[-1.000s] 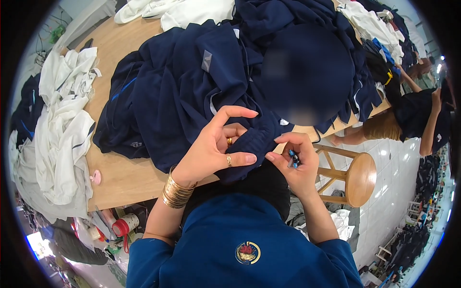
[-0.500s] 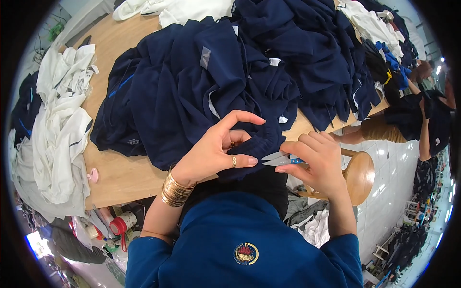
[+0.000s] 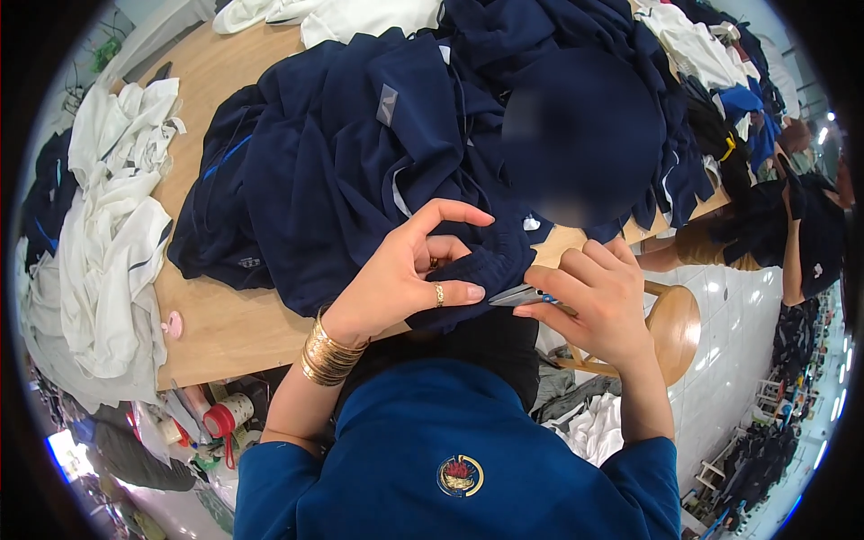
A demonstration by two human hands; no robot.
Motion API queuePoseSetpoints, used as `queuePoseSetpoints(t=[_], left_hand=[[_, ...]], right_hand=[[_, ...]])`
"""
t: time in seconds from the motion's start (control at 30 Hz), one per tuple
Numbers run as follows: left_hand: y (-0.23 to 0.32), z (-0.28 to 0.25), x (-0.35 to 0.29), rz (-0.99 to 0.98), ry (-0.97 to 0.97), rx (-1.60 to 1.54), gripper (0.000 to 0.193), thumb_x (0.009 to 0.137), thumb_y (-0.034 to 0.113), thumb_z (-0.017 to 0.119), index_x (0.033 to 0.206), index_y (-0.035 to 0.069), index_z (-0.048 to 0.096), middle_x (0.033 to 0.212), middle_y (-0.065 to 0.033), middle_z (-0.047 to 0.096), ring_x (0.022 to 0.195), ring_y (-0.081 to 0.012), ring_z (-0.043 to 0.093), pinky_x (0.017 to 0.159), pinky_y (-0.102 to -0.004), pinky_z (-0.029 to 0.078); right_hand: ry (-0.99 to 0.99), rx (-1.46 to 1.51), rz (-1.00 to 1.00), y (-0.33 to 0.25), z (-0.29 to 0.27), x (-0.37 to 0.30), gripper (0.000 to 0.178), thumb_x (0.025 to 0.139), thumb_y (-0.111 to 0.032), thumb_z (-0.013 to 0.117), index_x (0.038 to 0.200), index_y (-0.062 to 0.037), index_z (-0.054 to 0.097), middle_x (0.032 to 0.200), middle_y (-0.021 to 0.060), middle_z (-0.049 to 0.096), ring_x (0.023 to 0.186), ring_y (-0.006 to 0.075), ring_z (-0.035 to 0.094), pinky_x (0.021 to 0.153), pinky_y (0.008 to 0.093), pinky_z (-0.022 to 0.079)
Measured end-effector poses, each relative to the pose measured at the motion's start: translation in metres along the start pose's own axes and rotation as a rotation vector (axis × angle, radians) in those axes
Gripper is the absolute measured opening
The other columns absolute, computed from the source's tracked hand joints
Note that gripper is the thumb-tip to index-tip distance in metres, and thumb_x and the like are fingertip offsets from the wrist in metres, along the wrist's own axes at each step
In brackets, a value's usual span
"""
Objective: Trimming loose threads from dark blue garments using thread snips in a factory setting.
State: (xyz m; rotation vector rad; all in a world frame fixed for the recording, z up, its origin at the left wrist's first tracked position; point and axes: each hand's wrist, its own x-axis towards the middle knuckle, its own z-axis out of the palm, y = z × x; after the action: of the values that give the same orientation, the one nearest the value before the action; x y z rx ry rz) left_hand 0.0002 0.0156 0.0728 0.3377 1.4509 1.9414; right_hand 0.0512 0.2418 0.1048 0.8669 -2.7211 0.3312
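Observation:
Navy fabric with a gathered edge [image 3: 497,256] is pinched between the thumb and fingers of my left hand [image 3: 391,279], at the near side of the table. Its index finger arches over the cloth. My right hand [image 3: 596,297] grips a small pair of thread snips [image 3: 515,296] with pointed silver blades and a bit of blue at the handle. The blades lie together, tips pointing left at the fabric edge, close to my left thumb. Whether the tips touch cloth or a thread is too small to tell. The held piece runs into a heap of navy garments [image 3: 333,162].
White garments [image 3: 121,225] hang over the table's left side. A small pink disc [image 3: 174,325] lies on the wooden table [image 3: 216,346]. A round wooden stool [image 3: 675,333] stands right. Another person [image 3: 756,220] is at far right. A round blur hides part of the navy heap.
The snips' blades have closed from a spread position. My right hand's fingers have squeezed in slightly, while my left hand keeps nearly the same place on the navy fabric.

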Motion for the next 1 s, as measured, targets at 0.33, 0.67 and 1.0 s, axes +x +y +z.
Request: queuePoseSetpoints(t=[0.33, 0.67, 1.0], left_hand=[[0.002, 0.0, 0.002, 0.004, 0.016, 0.027, 0.061, 0.07, -0.001, 0.072, 0.124, 0.006, 0.044, 0.079, -0.0008, 0.06, 0.071, -0.0039, 0.055, 0.064, -0.0159, 0.043], [-0.002, -0.002, 0.005, 0.007, 0.01, 0.033, 0.061, 0.069, -0.001, 0.072, 0.123, 0.006, 0.045, 0.078, -0.0001, 0.06, 0.07, -0.0036, 0.055, 0.064, -0.0157, 0.042], [0.001, -0.003, 0.005, -0.001, -0.021, 0.04, 0.055, 0.073, 0.001, 0.071, 0.122, 0.006, 0.045, 0.08, 0.0001, 0.061, 0.071, -0.0031, 0.054, 0.066, -0.0168, 0.041]], right_hand=[[0.032, 0.044, 0.038, 0.0, 0.003, -0.001, 0.027, 0.07, -0.04, 0.07, 0.085, -0.0189, 0.063, 0.066, -0.005, 0.047, 0.062, 0.0124, 0.046, 0.06, 0.0296, 0.029], [0.019, 0.01, 0.042, 0.001, 0.002, -0.001, 0.025, 0.07, -0.038, 0.071, 0.085, -0.0193, 0.062, 0.067, -0.0052, 0.048, 0.062, 0.0123, 0.046, 0.06, 0.0296, 0.029], [0.114, 0.815, 0.412, 0.01, 0.012, 0.0, 0.039, 0.064, -0.029, 0.079, 0.092, -0.0082, 0.063, 0.069, -0.0032, 0.049, 0.061, 0.0076, 0.041, 0.055, 0.0243, 0.029]])
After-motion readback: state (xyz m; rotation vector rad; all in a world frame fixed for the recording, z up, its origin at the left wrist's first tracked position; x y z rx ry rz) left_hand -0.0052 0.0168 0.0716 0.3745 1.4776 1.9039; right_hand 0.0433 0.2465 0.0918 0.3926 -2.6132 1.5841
